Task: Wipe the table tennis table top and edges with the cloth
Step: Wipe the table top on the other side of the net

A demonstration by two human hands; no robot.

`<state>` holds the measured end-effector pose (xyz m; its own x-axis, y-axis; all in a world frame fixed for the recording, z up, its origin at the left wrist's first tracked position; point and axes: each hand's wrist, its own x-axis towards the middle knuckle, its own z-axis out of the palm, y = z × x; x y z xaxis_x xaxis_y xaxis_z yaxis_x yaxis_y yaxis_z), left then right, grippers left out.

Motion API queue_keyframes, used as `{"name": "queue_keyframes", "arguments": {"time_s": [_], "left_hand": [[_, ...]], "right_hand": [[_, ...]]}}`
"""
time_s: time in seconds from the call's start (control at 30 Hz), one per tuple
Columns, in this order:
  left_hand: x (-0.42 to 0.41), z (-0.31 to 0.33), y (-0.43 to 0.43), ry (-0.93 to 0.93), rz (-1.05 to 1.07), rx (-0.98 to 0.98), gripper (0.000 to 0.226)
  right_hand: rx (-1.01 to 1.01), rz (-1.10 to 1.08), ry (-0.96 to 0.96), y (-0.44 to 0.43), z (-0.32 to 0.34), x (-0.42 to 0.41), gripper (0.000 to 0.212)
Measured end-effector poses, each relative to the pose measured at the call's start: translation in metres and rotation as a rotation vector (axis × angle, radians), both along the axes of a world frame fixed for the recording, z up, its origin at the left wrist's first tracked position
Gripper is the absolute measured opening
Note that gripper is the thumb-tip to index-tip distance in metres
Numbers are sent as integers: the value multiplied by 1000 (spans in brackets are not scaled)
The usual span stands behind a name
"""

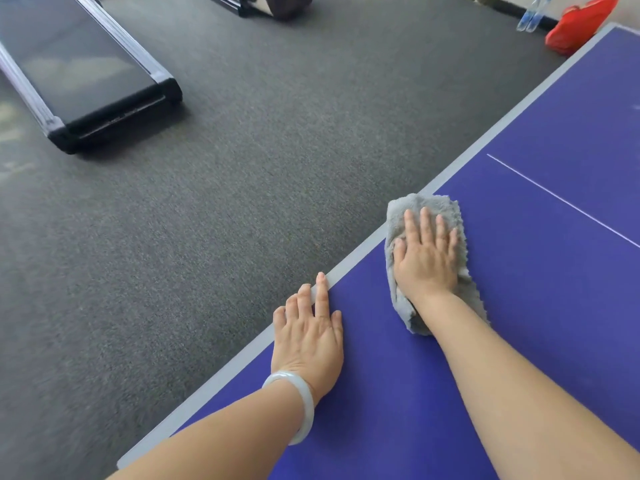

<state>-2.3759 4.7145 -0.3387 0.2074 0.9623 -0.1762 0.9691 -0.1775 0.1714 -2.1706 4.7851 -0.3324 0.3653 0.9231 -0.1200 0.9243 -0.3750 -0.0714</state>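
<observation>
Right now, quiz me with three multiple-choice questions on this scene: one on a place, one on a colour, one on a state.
1. Where is the cloth? A in a bucket; B on the table top by its grey edge; C on a chair.
2. What colour is the table top? A green; B red; C blue-purple.
3. How is the right hand? A flat, pressing the cloth; B fisted, empty; C lifted in the air.
Answers: B, it lies on the top beside the grey edge; C, the surface is blue-purple; A, straight fingers lie flat on the cloth.
</observation>
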Motion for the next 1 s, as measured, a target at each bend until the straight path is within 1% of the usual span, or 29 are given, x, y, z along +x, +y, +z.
{"name": "queue_keyframes", "arguments": {"time_s": [0.07, 0.13, 0.2, 0.23, 0.27, 0.3, 0.37, 0.43, 0.47, 0.5, 0.53, 0.6, 0.63, 0.7, 0.77, 0.9, 1.0], "left_hand": [[0, 0, 0, 7, 4, 2, 64], [0, 1, 0, 6, 7, -3, 64], [1, 1, 0, 0, 9, -11, 65], [1, 1, 0, 2, 10, -15, 65], [1, 1, 0, 5, 11, -19, 65], [1, 1, 0, 9, 11, -22, 64], [1, 2, 0, 14, 7, -28, 64], [1, 1, 0, 3, -3, -36, 64], [0, 1, 1, -8, -9, -40, 64], [0, 2, 1, -20, -14, -43, 64], [-1, 2, 2, -31, -19, -43, 65], [-3, 2, 3, -57, -22, -45, 65], [-4, 2, 3, -68, -26, -46, 65], [-5, 3, 3, -81, -43, -45, 65], [-7, 5, 2, -87, -69, -53, 65], [-12, 12, 7, -43, -136, -49, 67], [1, 19, 23, -28, -253, 17, 62]], "right_hand": [[38, 46, -5, -26, -1, -35, 61], [55, 195, 14, -59, 0, -56, 63], [53, 319, 47, -83, 3, -47, 62], [50, 328, 42, -92, 4, -33, 62], [47, 289, 24, -99, 5, -16, 63], [36, 207, 8, -106, 6, 0, 64], [5, -25, -10, -115, 9, 16, 67], [3, -231, -9, -118, 11, -5, 67], [18, -283, -4, -121, 12, -29, 67], [42, -281, -2, -128, 11, -56, 67], [69, -235, 11, -138, 10, -82, 65], [106, -69, 43, -169, 8, -120, 62], [112, 0, 64, -185, 7, -126, 61], [120, 57, 81, -204, 7, -120, 61], [119, 19, 69, -198, 9, -108, 61], [49, -124, 39, -154, 9, -86, 63], [31, -155, 34, -138, 7, -73, 64]]}}
